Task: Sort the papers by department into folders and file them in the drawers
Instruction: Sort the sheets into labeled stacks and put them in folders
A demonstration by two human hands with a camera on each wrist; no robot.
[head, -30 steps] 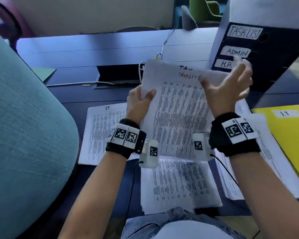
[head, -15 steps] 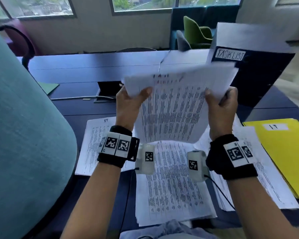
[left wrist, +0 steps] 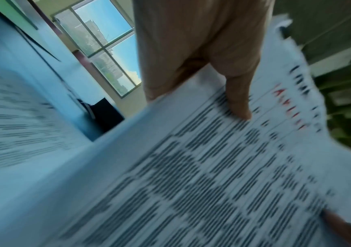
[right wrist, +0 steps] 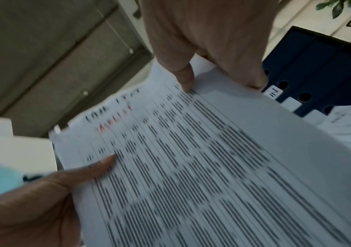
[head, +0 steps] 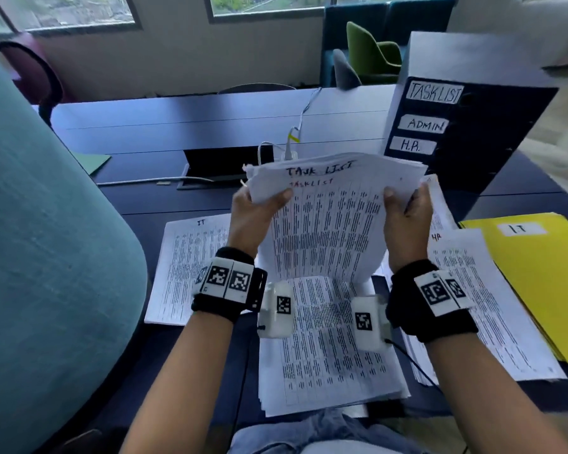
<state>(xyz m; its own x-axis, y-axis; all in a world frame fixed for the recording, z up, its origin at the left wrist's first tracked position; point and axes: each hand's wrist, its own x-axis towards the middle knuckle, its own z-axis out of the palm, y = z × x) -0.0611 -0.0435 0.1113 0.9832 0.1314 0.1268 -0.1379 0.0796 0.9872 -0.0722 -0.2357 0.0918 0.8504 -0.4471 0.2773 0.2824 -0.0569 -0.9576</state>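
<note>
Two hands (head: 253, 217) gripping curved printed paper sheaf (head: 328, 224), thin, flexible

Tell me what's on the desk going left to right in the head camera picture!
Teal chair back → IT paper pile → left hand → Task List papers, held up by both hands → right hand → HR paper pile → yellow IT folder.

The right hand (right wrist: 208, 41) is pinching the far edge of a task-list paper stack (right wrist: 202, 158), thumb on top; the left hand (right wrist: 43, 200) is gripping its near edge; a dark blue drawer unit (right wrist: 322, 66) is standing beyond.
</note>
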